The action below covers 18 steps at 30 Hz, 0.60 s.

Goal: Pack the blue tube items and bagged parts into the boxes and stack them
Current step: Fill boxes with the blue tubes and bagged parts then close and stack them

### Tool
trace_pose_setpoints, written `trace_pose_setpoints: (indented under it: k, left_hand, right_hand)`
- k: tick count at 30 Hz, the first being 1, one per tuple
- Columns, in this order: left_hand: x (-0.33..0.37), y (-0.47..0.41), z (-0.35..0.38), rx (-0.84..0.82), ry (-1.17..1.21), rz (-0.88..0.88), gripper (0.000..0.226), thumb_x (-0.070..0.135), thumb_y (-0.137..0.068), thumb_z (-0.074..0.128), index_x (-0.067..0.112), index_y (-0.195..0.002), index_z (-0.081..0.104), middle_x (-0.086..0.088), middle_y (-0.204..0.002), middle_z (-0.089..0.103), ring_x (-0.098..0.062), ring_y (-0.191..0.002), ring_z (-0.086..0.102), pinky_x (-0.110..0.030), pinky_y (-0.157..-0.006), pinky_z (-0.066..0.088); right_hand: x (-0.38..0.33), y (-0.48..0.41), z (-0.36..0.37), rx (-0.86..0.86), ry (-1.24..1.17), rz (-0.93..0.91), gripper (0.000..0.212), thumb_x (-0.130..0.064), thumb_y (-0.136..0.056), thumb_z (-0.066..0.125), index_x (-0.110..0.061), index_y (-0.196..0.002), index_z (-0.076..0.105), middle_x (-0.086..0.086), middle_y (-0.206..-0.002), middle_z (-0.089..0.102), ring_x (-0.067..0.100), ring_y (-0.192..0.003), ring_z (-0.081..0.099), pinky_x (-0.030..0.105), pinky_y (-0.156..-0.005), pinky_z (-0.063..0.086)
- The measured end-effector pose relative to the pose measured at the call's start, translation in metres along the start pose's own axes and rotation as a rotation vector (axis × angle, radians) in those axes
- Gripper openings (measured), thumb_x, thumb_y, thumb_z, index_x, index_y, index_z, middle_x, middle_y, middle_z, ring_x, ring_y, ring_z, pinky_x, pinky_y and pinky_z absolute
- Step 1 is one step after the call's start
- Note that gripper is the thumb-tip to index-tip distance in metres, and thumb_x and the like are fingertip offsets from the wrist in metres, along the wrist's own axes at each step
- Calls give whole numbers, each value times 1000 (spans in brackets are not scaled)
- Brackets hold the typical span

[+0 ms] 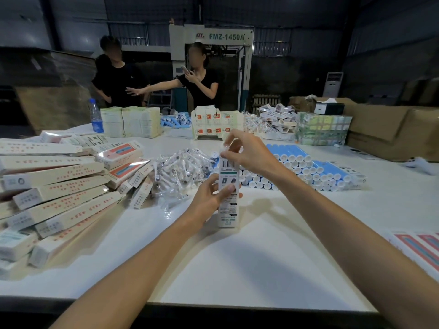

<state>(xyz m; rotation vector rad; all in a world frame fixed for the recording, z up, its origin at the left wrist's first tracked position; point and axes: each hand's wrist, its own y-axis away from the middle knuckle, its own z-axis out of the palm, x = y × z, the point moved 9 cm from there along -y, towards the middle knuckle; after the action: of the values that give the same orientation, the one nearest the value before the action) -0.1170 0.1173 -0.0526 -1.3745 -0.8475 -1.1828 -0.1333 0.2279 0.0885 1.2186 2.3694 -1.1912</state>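
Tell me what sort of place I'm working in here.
Probably a factory packing floor: a large grey machine marked FMZ-1450A stands behind, brown cardboard cartons sit at right, and stacked blue white-capped tubes lie on the white table.

upright white box (228, 193), blue tubes (299, 162) stacked behind

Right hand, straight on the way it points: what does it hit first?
The right hand points left and away; its fingers touch the top of the upright box, so that comes first. Beyond it, likely the bagged parts, though depth is unclear.
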Motion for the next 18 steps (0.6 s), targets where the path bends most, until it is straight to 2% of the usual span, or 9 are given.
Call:
trace_pose_setpoints:
  k: [3,4,6,9,13,15,18]
  left_hand:
    - [1,-1,-1,17,12,9,36,17,-102,72,9,-134,58,-7,-119,79,-30,-103,80,-33,-77,64]
    - [1,-1,-2,22,6,12,34,17,-102,71,9,-133,58,-8,-120,79,-29,-104,80,-32,-77,64]
    - [2,-1,-3,30,-34,21,32,20,-102,71,13,-131,60,-7,-121,79,-25,-106,79,-32,-80,64]
    - [5,-1,-6,45,-125,46,30,28,-101,73,22,-128,63,1,-121,79,-16,-106,77,-25,-78,61]
    - [10,0,-9,75,-201,79,36,30,-100,75,21,-133,65,4,-120,78,-13,-110,75,-25,-85,59]
    - [14,1,-10,84,-209,122,45,25,-99,77,26,-140,58,4,-123,77,-14,-114,74,-25,-87,59]
    - [25,6,-10,69,-185,205,77,21,-98,79,53,-151,33,5,-123,76,-11,-113,73,-21,-83,59]
  right_hand:
    - [-4,3,2,-15,123,-87,14,-31,-96,73,-18,-100,71,-8,-91,72,10,-90,66,32,-79,55]
    - [-4,5,3,-16,177,-118,16,-33,-98,70,-17,-100,74,-7,-97,71,12,-98,62,35,-87,52]
    - [3,13,1,35,222,-131,22,-34,-103,64,-16,-109,75,-3,-114,63,15,-115,51,32,-98,43]
    - [22,34,-10,195,6,-59,25,-28,-107,57,-19,-128,66,-3,-124,58,7,-113,54,24,-95,44]
    - [46,59,9,159,-280,42,33,-28,-102,67,-25,-133,57,-10,-122,68,5,-110,65,25,-88,52]
    - [46,66,19,127,-357,23,42,-19,-99,72,-22,-136,54,-6,-121,72,10,-111,68,29,-90,56]
    - [44,69,24,126,-434,10,48,-13,-97,73,-23,-139,53,-6,-119,74,16,-112,69,34,-93,58]
